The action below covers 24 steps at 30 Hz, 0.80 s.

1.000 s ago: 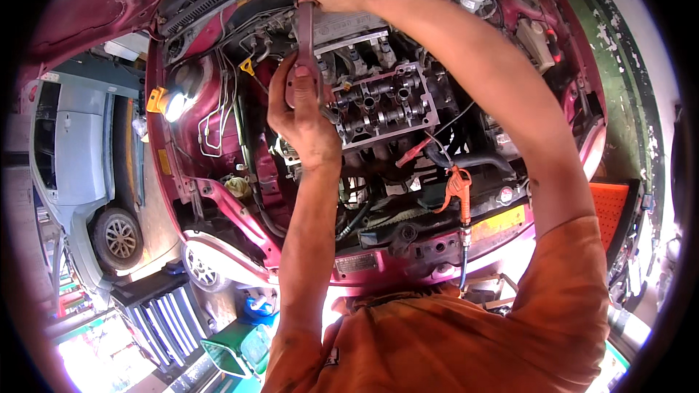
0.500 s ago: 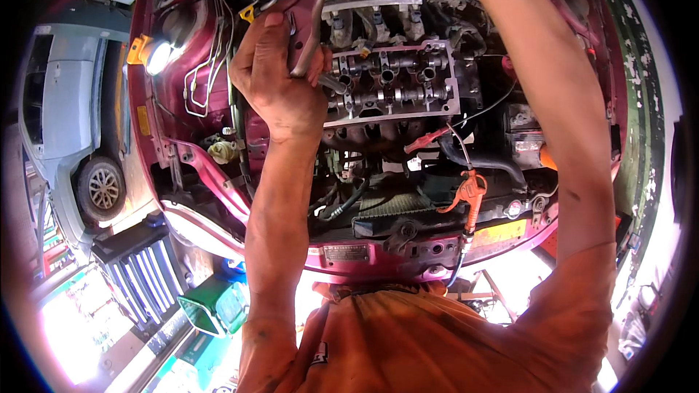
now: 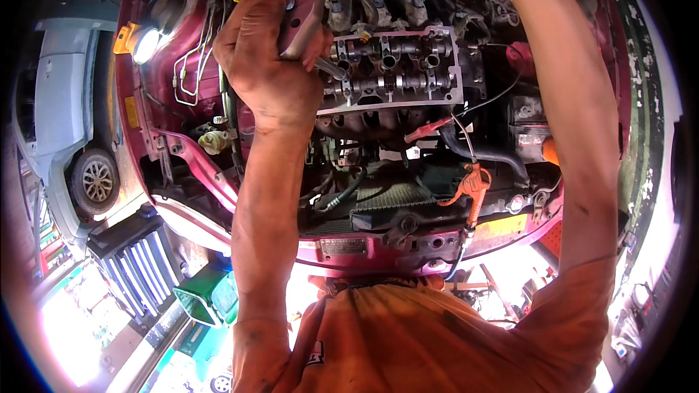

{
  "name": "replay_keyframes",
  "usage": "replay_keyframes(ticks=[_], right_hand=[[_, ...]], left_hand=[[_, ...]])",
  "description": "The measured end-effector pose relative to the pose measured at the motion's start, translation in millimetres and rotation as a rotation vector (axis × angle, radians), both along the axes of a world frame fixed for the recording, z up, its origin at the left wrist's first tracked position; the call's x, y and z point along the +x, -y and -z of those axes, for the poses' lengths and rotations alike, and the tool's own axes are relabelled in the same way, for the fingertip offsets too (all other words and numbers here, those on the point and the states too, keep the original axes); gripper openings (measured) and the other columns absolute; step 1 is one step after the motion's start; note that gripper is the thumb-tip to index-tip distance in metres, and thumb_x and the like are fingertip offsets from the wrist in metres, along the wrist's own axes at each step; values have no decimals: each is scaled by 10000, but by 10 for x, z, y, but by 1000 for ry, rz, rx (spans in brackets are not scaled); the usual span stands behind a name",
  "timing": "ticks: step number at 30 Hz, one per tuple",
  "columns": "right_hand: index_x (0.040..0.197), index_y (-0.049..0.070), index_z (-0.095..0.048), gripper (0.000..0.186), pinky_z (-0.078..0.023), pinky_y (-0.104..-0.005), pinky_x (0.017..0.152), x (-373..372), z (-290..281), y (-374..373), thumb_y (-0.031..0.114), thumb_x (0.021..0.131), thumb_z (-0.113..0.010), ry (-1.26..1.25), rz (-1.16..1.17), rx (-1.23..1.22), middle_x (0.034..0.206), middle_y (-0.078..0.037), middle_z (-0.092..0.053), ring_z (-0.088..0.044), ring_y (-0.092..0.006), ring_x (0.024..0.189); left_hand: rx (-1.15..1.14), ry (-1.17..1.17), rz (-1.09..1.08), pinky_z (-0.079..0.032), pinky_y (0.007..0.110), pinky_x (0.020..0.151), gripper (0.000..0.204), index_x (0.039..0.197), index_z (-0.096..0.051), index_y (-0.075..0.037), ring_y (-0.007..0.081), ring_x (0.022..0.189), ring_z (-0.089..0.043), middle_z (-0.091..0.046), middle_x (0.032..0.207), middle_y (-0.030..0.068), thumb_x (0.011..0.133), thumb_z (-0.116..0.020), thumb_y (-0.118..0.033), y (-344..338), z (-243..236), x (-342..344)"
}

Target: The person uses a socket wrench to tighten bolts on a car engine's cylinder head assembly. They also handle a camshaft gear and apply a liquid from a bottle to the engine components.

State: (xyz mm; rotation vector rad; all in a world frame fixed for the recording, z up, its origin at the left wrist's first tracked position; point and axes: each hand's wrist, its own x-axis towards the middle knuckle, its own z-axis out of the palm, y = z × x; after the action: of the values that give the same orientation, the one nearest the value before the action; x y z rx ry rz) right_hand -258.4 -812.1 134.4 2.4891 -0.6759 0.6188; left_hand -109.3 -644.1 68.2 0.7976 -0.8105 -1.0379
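Observation:
My left hand [image 3: 266, 65] is closed at the bend of a grey metal L-shaped wrench [image 3: 314, 14]. Its thumb lies along a dark red strip of metal with holes, and fingertips show beyond the bar. The long arm of the wrench runs up out of the top edge. Its short end reaches over the left part of the open cylinder head [image 3: 460, 76], where camshafts and round plug wells are exposed; whether it seats on anything there, I cannot tell. My right forearm [image 3: 564, 80] stretches up the right side, and its hand is beyond the top edge.
An orange air blow gun [image 3: 475, 188] hangs at the front of the engine bay by the radiator [image 3: 389, 193]. A lit yellow work lamp [image 3: 138, 42] sits on the left fender. A battery [image 3: 530, 124] stands at right. Further left are a green bin [image 3: 207, 295] and a parked car [image 3: 65, 94].
The view has shifted slightly, moving the engine bay a little up. My left hand stays closed on the wrench. My right hand, partly visible at the top before, has gone out of view.

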Motion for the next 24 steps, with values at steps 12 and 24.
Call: replay_keyframes(ticks=[12,24], right_hand=[[771,79,-630,130,-497,-435,886,-37,-58,-47,208,778,-642,70,-98,157,878,-90,-661,-630,-284,951],[842,100,-615,139,-465,-416,902,-304,-208,-252,164,737,-678,100,-189,47,871,-62,-625,-610,-266,949]], left_hand=[[91,107,-229,-383,326,441,299,1050,-632,63,139,429,-409,-524,574,76,932,-494,-174,-70,-141,-76],[-121,271,-309,-410,285,455,319,1041,-637,115,100,434,-396,-548,626,68,962,-497,-159,-229,-250,-351]])
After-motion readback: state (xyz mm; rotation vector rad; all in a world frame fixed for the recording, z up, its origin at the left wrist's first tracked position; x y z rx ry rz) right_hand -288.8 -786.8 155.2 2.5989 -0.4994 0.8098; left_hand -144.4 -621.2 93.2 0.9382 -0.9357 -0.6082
